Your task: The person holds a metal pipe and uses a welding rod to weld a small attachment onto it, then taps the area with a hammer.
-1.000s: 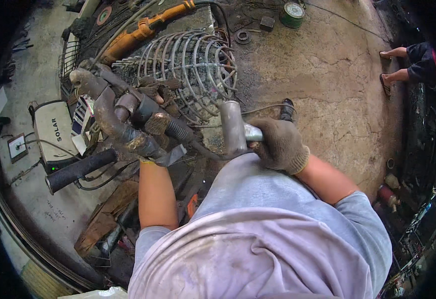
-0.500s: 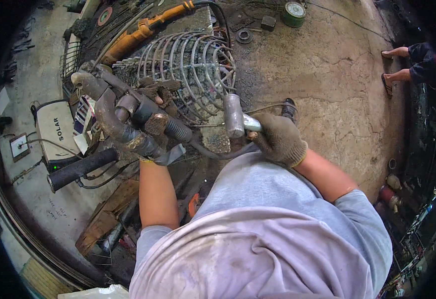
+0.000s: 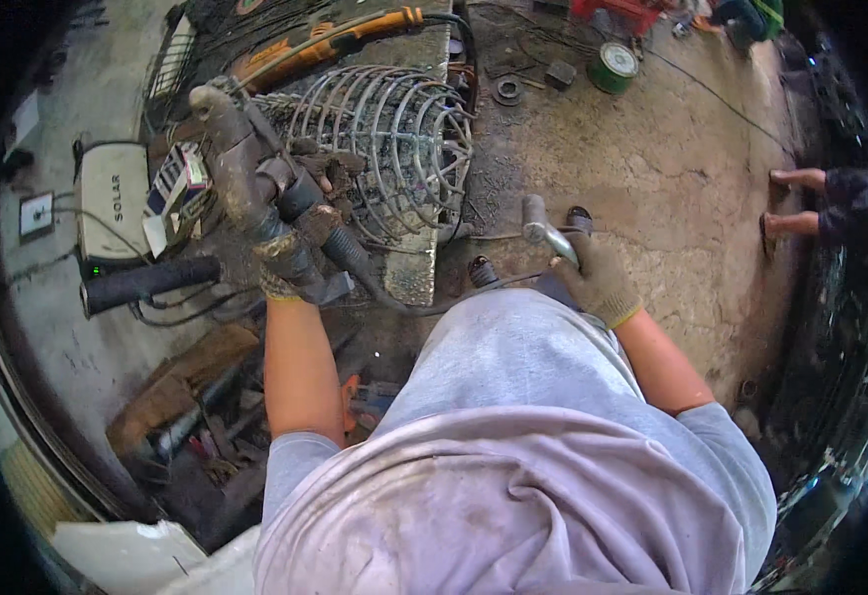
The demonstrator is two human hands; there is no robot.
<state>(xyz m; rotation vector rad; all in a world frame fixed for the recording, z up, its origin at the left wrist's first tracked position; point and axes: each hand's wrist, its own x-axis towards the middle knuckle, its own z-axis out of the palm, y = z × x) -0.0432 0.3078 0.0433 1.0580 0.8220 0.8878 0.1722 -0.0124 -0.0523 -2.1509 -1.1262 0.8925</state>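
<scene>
My gloved left hand (image 3: pixel 290 260) is closed round a dark, worn tool (image 3: pixel 236 164) that looks like a welding electrode holder, with a bent pipe-like end and a ribbed cable sleeve; much of the grip is hidden. Just beyond it lies a cage of curved metal rods (image 3: pixel 384 134), narrowing toward its right end. In my gloved right hand (image 3: pixel 601 281) is a hammer (image 3: pixel 534 218), gripped by its metal handle. Its cylindrical steel head points away from me, to the right of the cage and apart from it.
The cage lies on a dirty metal worktop (image 3: pixel 414 278). An orange-handled tool (image 3: pixel 325 42) lies behind it. At left stand a pale box-shaped machine (image 3: pixel 115 203) and a black cylinder (image 3: pixel 151 285). A green tin (image 3: pixel 614 68) sits on the floor; another person's legs (image 3: pixel 796 203) show at right.
My right hand has carried the hammer to the right, away from the cage. My left hand keeps its hold on the tool. The view has shifted, showing more of the far floor.
</scene>
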